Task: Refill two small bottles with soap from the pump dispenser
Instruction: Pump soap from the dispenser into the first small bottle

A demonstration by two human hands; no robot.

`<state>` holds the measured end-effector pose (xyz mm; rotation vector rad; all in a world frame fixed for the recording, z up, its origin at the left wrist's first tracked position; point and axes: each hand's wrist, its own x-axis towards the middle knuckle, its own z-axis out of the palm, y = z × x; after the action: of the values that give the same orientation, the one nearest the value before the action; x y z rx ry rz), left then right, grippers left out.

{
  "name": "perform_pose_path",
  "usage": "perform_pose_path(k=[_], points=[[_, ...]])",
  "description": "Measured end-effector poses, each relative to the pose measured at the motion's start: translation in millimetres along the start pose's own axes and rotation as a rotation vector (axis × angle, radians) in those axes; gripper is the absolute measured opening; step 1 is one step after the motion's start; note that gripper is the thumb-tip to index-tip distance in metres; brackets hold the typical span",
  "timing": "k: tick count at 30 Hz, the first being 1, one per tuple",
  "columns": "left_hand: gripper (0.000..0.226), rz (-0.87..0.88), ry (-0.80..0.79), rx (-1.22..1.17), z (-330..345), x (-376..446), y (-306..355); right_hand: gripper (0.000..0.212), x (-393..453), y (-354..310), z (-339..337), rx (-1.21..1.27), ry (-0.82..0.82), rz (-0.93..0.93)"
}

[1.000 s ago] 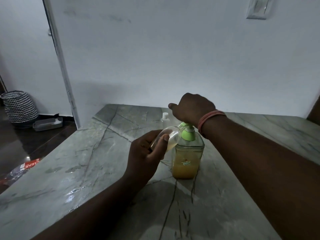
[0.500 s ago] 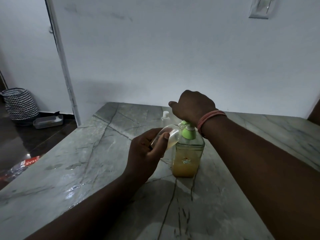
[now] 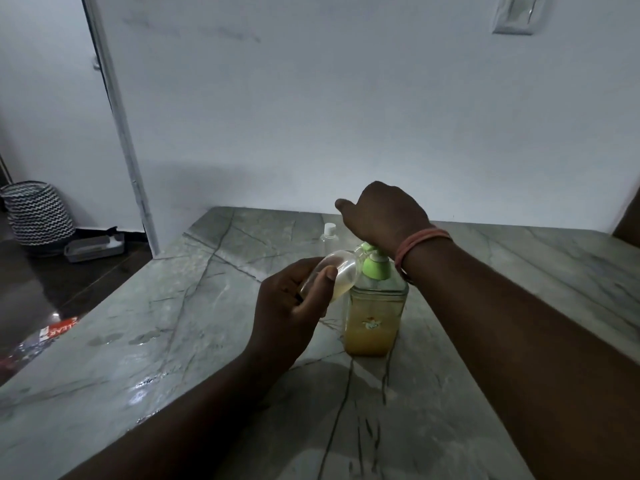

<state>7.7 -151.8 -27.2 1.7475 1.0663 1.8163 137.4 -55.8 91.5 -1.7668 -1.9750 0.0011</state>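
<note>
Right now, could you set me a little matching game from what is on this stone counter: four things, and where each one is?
Things:
1. small clear bottle with some yellowish soap
2. square clear dispenser with green pump
3. small white-capped clear bottle
4. zigzag-patterned basket

Places:
A. on the floor, far left
B. tilted in the left hand
C. standing behind the dispenser
D. under the right hand

Pairs: 1-B, 2-D, 3-C, 4-A

I see a polished stone countertop (image 3: 180,327), grey with dark veins and glossy wet patches. The pump dispenser (image 3: 375,306) looks like clear, smooth plastic with a matt green plastic pump. The small bottle (image 3: 341,271) is thin, see-through, shiny plastic. A second bottle (image 3: 329,237) behind has a white plastic cap. The wall (image 3: 346,116) is matt painted; the basket (image 3: 36,213) looks like cloth
</note>
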Motion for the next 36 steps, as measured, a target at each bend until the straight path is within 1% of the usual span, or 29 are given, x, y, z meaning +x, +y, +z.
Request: perform_pose_path(k=[3, 7, 11, 15, 21, 23, 26, 28, 33, 36], points=[[0.035, 0.008, -0.001, 0.013, 0, -1, 2, 0.041, -3, 3, 5, 0.040, -0.004, 0.047], [0.033, 0.008, 0.000, 0.011, 0, -1, 5, 0.039, -4, 1, 1, 0.015, -0.008, 0.021], [0.027, 0.000, -0.002, 0.009, 1, -2, 7, 0.042, -3, -5, -7, -0.090, 0.020, -0.028], [0.027, 0.004, -0.003, 0.017, 0, 0, 3, 0.042, -6, 0, 2, 0.007, 0.041, 0.017], [0.027, 0.007, -0.003, 0.005, 0, -2, 7, 0.036, -6, -2, -4, -0.044, -0.023, -0.011], [0.029, 0.010, 0.005, 0.003, 0, -2, 6, 0.033, -5, -5, -8, -0.078, -0.006, -0.033], [0.026, 0.010, -0.004, 0.014, 0, 0, 4, 0.042, -6, -1, -2, 0.007, 0.029, -0.006], [0.023, 0.007, -0.005, 0.020, 1, -1, 5, 0.042, -8, 1, 3, 0.043, 0.027, 0.017], [0.022, 0.003, -0.005, 0.019, 0, -2, 8, 0.039, -8, -3, -4, -0.048, -0.013, 0.003], [0.016, -0.001, -0.005, 0.014, 0, -2, 7, 0.036, -7, -8, -9, -0.125, 0.046, -0.075]])
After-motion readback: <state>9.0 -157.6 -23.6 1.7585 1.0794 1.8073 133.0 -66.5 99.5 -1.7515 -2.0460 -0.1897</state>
